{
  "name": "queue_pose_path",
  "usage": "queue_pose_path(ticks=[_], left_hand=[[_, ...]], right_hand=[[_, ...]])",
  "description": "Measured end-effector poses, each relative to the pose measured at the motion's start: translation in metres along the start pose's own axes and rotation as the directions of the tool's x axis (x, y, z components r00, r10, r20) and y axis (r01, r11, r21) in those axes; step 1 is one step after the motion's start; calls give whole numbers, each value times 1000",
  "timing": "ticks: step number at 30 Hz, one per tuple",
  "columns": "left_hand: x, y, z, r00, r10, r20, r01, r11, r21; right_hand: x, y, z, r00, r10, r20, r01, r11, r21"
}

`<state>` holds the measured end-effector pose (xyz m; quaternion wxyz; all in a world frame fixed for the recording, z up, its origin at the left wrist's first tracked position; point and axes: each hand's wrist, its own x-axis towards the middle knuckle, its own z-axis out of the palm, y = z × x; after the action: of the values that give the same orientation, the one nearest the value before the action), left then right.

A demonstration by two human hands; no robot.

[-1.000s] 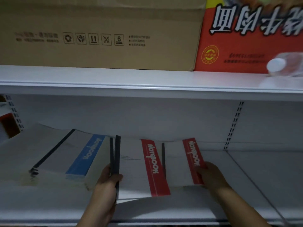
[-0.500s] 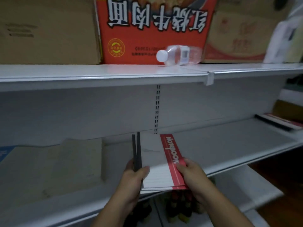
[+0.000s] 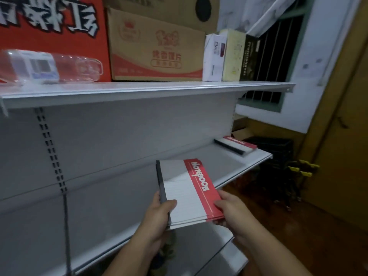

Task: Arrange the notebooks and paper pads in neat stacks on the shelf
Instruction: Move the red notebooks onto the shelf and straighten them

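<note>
- While a bottle (image 3: 49, 66) lay on the top shelf (image 3: 139, 92), the left hand (image 3: 157, 218) gripped the notebooks (image 3: 185, 196) by the black spine.
- The right hand (image 3: 233, 212) gripped their red edge, above the lower shelf (image 3: 229, 166).
- Another stack (image 3: 236, 145) lay there, far right.

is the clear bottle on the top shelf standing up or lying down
Lying down: the clear bottle rests on its side along the upper shelf, in front of the red box.

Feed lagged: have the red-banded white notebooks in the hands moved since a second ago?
Yes: the red-banded white notebooks moved rightward, from left of the slotted shelf upright to its right.
</note>
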<state>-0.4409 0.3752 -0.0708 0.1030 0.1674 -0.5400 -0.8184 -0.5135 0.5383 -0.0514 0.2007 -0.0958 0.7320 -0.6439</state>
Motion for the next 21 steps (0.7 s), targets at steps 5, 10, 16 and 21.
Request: queue_pose_path(ticks=[5,10,16,21], left_hand=[[60,-24,63,993,-62,103,65,997,-29],[140,-39,112,989,-51,136,51,999,1],[239,-37,167,956,-171,239,151,983,100],[314,-43,206,969,-207,137,175,961,213]], right_hand=[[39,2,-64,992,-6,-130,0,999,-42],[104,-2,-118,970,16,-241,-24,999,-27],[192,-19,-183,910,13,-413,-38,998,-52],[257,-12,-235,887,-13,-462,-77,982,-175]])
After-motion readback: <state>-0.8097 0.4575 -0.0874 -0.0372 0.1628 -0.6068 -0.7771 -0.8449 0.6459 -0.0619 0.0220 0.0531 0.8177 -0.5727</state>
